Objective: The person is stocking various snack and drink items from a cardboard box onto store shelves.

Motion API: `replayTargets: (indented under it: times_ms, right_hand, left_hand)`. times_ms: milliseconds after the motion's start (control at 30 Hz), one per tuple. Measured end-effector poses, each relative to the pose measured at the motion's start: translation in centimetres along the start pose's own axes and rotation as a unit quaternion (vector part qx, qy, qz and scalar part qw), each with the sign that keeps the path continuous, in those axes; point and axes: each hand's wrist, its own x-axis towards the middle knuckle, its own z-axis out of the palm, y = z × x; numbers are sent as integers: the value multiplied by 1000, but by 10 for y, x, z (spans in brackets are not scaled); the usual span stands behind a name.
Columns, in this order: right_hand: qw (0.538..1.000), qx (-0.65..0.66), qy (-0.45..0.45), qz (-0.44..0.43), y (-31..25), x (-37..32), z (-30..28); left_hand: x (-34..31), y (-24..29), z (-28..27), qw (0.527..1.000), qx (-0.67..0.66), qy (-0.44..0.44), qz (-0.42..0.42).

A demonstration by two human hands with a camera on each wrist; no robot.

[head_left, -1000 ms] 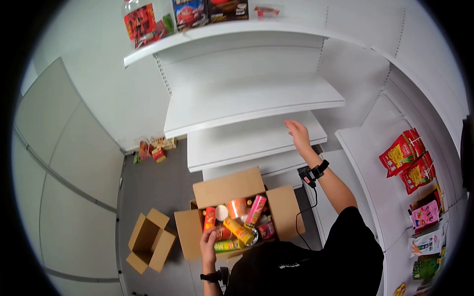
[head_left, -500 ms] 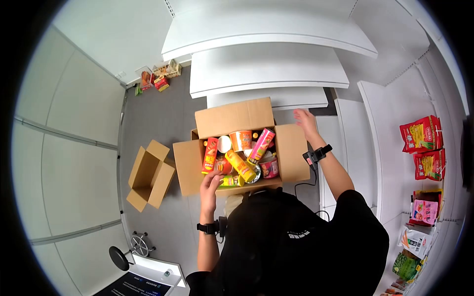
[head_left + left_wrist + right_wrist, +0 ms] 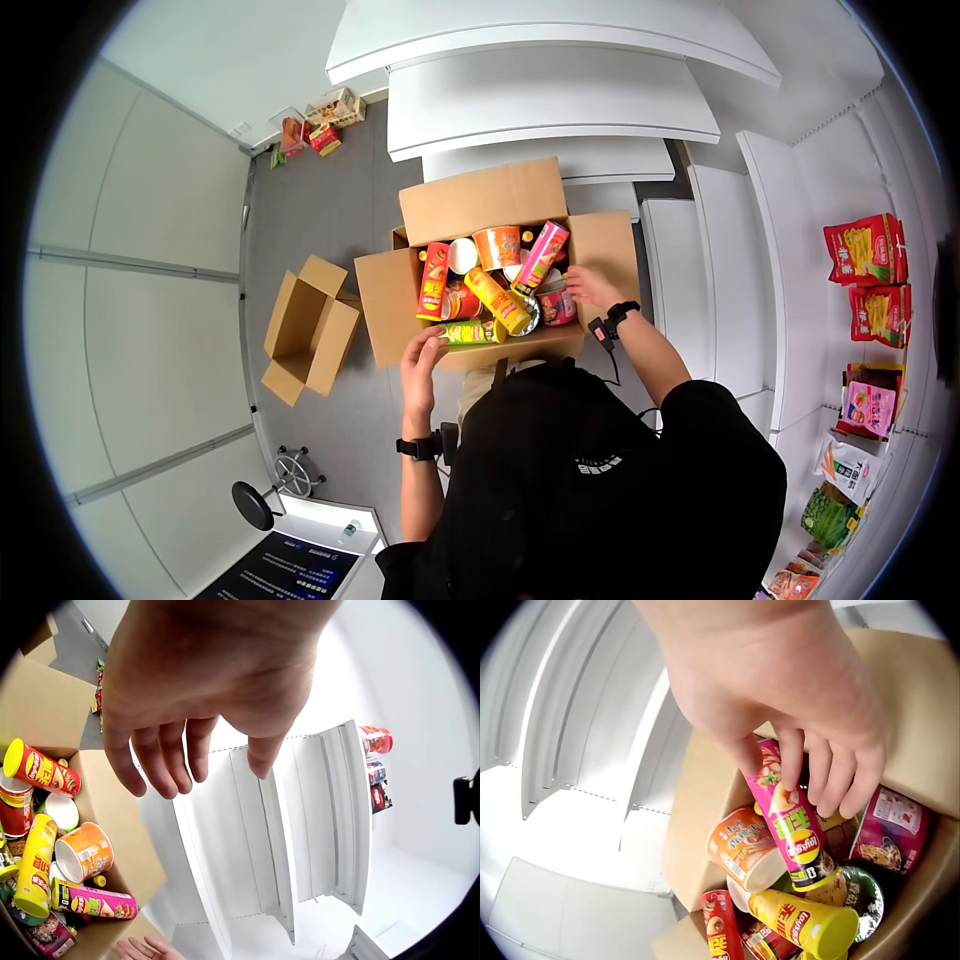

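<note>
A cardboard box (image 3: 480, 192) full of snack tubes and cups stands before the person. The left hand (image 3: 417, 372) is at its near left corner, close to a green tube (image 3: 470, 332); in the left wrist view this hand (image 3: 206, 697) hangs loosely and holds nothing. Over the box's right side, the right hand (image 3: 594, 288) reaches inward near a pink cup (image 3: 557, 307). The right wrist view shows that hand (image 3: 795, 712) in front of a pink tube (image 3: 793, 825), fingers bent and apart; contact is unclear. A yellow tube (image 3: 497, 300) lies across the middle.
A smaller open carton (image 3: 312, 330) stands on the floor at the left. White shelves (image 3: 550, 95) rise beyond the box. Bagged snacks (image 3: 866, 250) hang along the right wall. Packages (image 3: 325, 139) lie by the far left wall, and a stool (image 3: 253, 506) is at the lower left.
The right hand has come down from beside the shelves to the box's right side. The left hand stays near the box's near left corner. The head view has tilted downward.
</note>
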Motion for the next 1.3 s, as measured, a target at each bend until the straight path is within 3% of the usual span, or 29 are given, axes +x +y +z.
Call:
replayTargets:
  times_ms: [67,300,333,400,667,733,967,1100,1300]
  right_hand:
    - [999,-1,-23,30,18,14,2]
    - [986,139,40,80,58,6,46]
    - [981,166,21,96,67,12,50]
    - [970,198,67,126,83,21,65]
    - [903,408,55,125,123,40,119]
    - [902,391,81,166,124,48,126]
    - [919,376,50,108,133,47,142]
    - [920,365,83,113,132,49,146]
    - [960,203,183,60,112,30,140]
  left_hand:
    - [-2,-1,-10,1000,-1,-1,-4]
    - [-5,14,-47,1000,16,-2,-21]
    - [-5,13,-54,1000,20,-2,-23]
    - [-5,14,-66,999,27,-2,-27]
    - [-2,27,-93,997,50,-17,-59]
    - [0,27,-101,995,67,-34,-58]
    - [1,33,-115,995,73,-27,-63]
    - [2,30,-123,996,56,-27,-63]
    - [15,30,-118,995,44,-64,-61]
